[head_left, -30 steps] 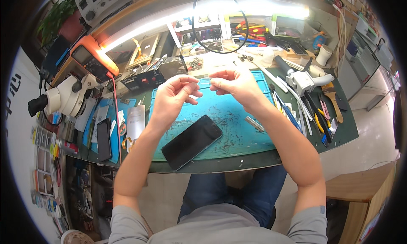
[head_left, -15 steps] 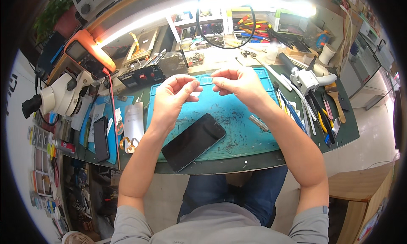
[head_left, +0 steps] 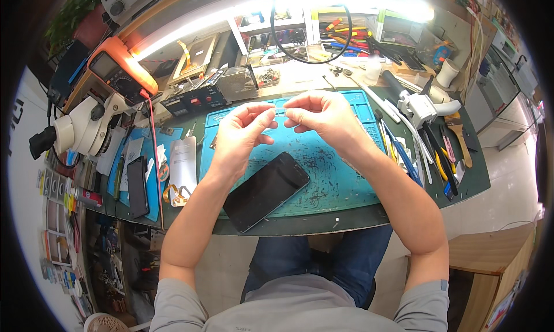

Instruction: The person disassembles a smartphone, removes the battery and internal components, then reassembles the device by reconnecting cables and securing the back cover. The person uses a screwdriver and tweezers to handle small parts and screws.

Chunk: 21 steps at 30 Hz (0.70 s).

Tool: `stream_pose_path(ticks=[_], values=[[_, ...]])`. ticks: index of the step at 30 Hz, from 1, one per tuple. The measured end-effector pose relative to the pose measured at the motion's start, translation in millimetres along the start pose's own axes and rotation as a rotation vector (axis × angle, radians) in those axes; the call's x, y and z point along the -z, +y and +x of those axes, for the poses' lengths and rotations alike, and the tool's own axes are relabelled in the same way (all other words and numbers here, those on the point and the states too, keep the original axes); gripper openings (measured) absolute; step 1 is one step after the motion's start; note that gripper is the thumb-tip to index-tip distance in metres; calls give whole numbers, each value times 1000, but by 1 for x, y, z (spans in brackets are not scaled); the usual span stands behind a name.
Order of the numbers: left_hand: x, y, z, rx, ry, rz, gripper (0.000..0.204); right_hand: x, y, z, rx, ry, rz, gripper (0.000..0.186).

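Note:
My left hand [head_left: 247, 127] and my right hand [head_left: 320, 117] are raised over the far part of a blue work mat [head_left: 340, 187], fingertips pinched and almost meeting. Between them is a small, thin, clear-looking piece [head_left: 280, 111], too small to name; both hands seem to grip it. Nearer to me, a dark smartphone [head_left: 266, 192] lies slanted across the mat's front edge, black screen up. Neither hand touches it.
To the left stand an orange multimeter [head_left: 115, 72], a white microscope [head_left: 81, 130] and another dark phone [head_left: 138, 187]. Pliers and tweezers [head_left: 441, 164] lie at the right, beside a white tool holder [head_left: 416, 108]. A black cable loop [head_left: 272, 32] hangs at the back.
My hands have drawn slightly closer together, fingertips nearly touching. A short pale strip beside my right forearm no longer shows. The smartphone stays on the mat.

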State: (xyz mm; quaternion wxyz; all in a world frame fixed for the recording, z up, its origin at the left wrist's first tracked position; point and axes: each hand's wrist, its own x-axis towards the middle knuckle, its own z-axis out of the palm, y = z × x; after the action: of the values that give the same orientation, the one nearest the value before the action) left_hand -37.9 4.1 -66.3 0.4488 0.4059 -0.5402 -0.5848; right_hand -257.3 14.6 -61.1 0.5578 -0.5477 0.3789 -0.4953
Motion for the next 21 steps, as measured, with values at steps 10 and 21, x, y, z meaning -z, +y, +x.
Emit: stream_pose_path(ticks=[10, 21], values=[[-5, 0, -2, 32, 18, -196, 29, -13, 4, -4, 78, 60, 119, 22], [-9, -9, -1, -45, 0, -221, 26, -13, 12, -3, 81, 67, 118, 26]])
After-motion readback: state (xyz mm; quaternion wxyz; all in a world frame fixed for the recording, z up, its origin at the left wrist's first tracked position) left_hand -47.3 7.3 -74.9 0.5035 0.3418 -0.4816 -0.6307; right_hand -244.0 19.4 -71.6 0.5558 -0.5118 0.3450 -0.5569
